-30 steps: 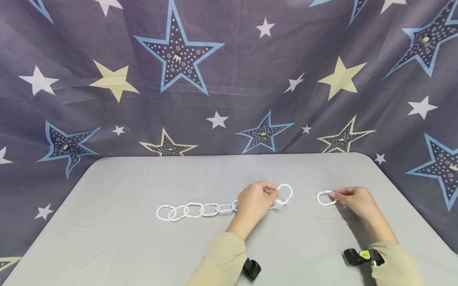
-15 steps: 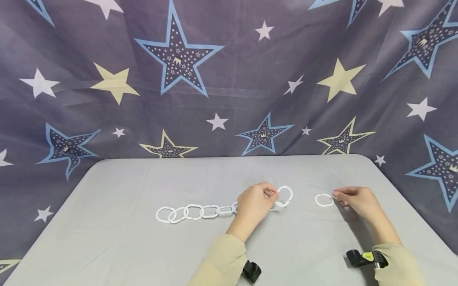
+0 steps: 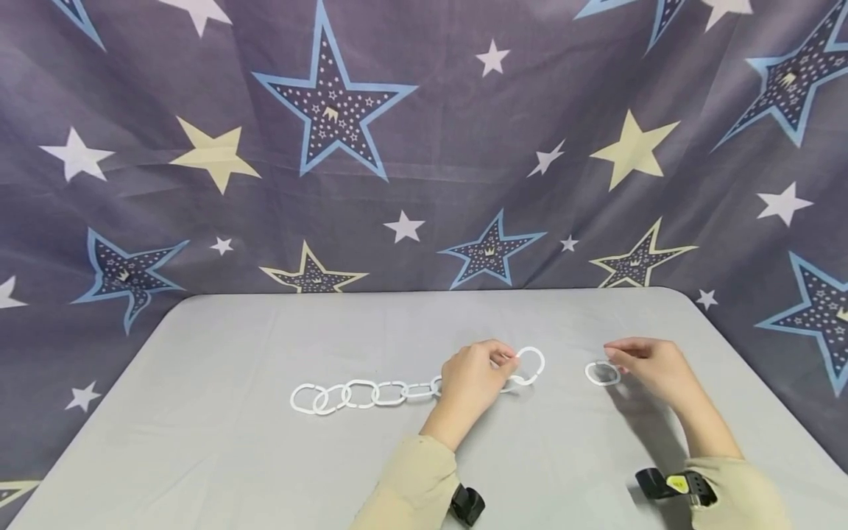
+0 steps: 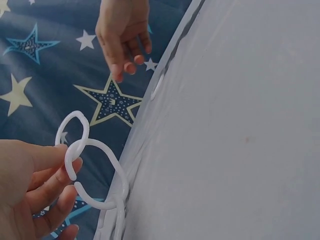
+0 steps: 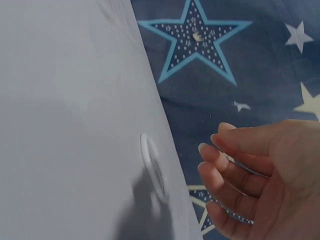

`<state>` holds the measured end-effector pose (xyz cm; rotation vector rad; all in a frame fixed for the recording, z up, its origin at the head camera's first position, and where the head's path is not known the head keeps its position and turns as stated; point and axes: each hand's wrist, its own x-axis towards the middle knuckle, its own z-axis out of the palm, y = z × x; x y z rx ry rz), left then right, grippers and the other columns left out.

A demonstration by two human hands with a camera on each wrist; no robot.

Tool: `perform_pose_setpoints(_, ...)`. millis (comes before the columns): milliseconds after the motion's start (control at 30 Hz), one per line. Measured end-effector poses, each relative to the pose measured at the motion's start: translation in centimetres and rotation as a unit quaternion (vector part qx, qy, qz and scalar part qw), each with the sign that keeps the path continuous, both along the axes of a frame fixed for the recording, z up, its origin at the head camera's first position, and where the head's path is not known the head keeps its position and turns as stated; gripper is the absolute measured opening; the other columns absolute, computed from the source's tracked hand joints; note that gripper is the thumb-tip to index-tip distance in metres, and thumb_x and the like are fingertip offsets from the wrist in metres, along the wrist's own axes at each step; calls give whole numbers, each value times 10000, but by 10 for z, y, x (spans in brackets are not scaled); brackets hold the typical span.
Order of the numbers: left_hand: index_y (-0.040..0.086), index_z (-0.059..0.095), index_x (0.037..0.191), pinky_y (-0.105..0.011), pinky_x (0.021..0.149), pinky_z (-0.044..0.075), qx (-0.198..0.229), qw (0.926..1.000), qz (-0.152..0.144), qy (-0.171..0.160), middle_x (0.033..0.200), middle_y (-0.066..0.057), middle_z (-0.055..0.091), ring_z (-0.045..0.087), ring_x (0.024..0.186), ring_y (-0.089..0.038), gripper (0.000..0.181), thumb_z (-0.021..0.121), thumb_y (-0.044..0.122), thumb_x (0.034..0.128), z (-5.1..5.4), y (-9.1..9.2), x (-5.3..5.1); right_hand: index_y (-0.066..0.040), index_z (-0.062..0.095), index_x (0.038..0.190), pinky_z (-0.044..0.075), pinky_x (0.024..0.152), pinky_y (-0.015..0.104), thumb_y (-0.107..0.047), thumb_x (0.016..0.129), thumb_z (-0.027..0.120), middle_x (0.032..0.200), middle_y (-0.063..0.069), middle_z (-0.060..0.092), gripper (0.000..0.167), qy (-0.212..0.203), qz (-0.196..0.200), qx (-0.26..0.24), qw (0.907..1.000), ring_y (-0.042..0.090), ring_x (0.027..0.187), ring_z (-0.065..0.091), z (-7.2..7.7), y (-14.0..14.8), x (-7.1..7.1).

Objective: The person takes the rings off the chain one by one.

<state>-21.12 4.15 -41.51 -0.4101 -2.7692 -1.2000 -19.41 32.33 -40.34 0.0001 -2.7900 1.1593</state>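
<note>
Currently my left hand (image 3: 472,375) pinches the end link (image 4: 87,131), tilted up, with the chain (image 3: 377,393) running off to my left, its long axis across the table (image 3: 199,442). My right hand (image 3: 652,366) holds nothing, fingers loosely curved, tips apart from the loose ring (image 3: 603,384), which lies flat just below them, well apart from my left.
</note>
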Motion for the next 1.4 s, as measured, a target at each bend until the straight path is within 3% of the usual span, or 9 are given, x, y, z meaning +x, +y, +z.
perform_pose_setpoints(233, 297, 758, 938, -288, 663, 423, 78, 9998, -124, -140, 818, 208, 687, 604, 724, -26, 81, 723, 360, 902, -1, -1, -1, 58, 703, 1119, 496, 601, 218, -138, 956, 643, 895, 148, 741, 261, 236, 60, 76, 9997, 168, 695, 681, 9, -20, 1)
perform_pose_setpoints(467, 314, 758, 950, -295, 683, 435, 105, 9995, -181, -230, 874, 206, 705, 634, 790, -45, 96, 723, 387, 900, -2, -6, -3, 88, 680, 1125, 560, 641, 287, -127, 944, 677, 964, 197, 727, 281, 11, 383, -360, 9986, 233, 748, 700, 11, -44, 3)
perform_pose_setpoints(733, 304, 761, 945, -301, 682, 457, 201, 9995, -177, -147, 872, 191, 712, 632, 774, -25, 85, 731, 364, 892, 0, -13, -7, 108, 679, 1094, 558, 676, 317, -96, 930, 685, 877, 154, 730, 262, -278, 902, -884, 9916, 240, 728, 676, 7, -70, 3)
perform_pose_setpoints(1033, 292, 758, 947, -291, 695, 457, 234, 9993, -136, -270, 854, 184, 710, 624, 760, -19, 98, 736, 369, 891, 1, -15, -10, 126, 652, 1124, 547, 591, 315, -89, 926, 679, 886, 208, 718, 293, -639, 870, -1350, 9849, 247, 718, 680, -3, -79, 5)
perform_pose_setpoints(1400, 270, 759, 957, -298, 716, 464, 396, 9986, -91, -340, 857, 168, 721, 633, 763, -17, 109, 731, 355, 894, 4, -22, -13, 158, 615, 1136, 565, 650, 306, -44, 888, 709, 922, 197, 712, 333, -1064, 1068, -2054, 9670, 178, 777, 677, -17, -106, -1)
